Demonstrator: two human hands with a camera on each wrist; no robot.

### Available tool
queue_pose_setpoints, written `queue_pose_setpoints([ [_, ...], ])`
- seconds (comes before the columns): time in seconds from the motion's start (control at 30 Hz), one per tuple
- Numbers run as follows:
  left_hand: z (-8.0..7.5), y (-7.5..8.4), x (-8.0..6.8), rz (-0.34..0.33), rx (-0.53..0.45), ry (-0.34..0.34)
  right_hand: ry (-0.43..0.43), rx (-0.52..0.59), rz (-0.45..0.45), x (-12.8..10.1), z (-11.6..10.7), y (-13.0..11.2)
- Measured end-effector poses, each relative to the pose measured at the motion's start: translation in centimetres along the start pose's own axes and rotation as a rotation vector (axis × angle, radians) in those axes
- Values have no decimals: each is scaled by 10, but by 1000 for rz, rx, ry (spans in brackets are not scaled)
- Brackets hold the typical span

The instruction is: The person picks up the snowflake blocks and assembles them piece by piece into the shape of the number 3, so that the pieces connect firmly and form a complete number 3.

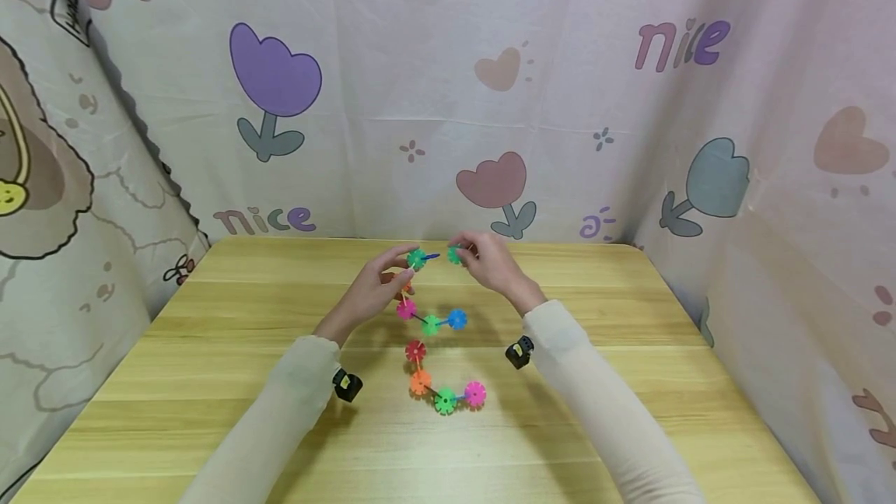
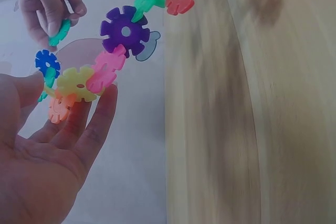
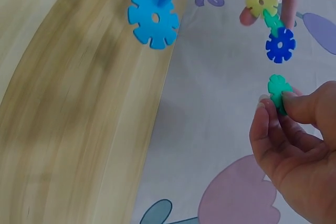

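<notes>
One disc [image 3: 278,92] between right fingers [image 3: 261,129], chain [image 2: 106,70] between left [image 2: 100,121], purple disc's face [image 2: 116,31] only from left wrist

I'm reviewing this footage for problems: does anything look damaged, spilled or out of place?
Nothing stands out. The left hand holds a chain of notched discs, and the right hand pinches a loose green disc, apart from the chain's dark blue disc. I see no break or spill.
</notes>
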State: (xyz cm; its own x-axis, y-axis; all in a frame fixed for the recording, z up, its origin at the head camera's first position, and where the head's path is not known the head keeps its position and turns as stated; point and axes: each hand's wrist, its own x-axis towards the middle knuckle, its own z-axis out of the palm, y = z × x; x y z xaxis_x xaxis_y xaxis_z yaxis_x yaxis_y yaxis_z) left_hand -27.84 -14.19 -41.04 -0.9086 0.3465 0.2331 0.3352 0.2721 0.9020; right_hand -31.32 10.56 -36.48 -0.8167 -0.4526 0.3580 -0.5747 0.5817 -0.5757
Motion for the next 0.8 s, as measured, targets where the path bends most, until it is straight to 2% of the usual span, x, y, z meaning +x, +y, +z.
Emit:
queue_pose_setpoints([
  [0.23,0,1,0,-2,-32,-12,-8,10,2,3,3,-7],
  [0.67,0,0,-1,-4,-16,-31,5,10,6,5,9,-8],
  [0.8,0,1,-1,-6,11,-18,1,33,14,4,9,-8],
])
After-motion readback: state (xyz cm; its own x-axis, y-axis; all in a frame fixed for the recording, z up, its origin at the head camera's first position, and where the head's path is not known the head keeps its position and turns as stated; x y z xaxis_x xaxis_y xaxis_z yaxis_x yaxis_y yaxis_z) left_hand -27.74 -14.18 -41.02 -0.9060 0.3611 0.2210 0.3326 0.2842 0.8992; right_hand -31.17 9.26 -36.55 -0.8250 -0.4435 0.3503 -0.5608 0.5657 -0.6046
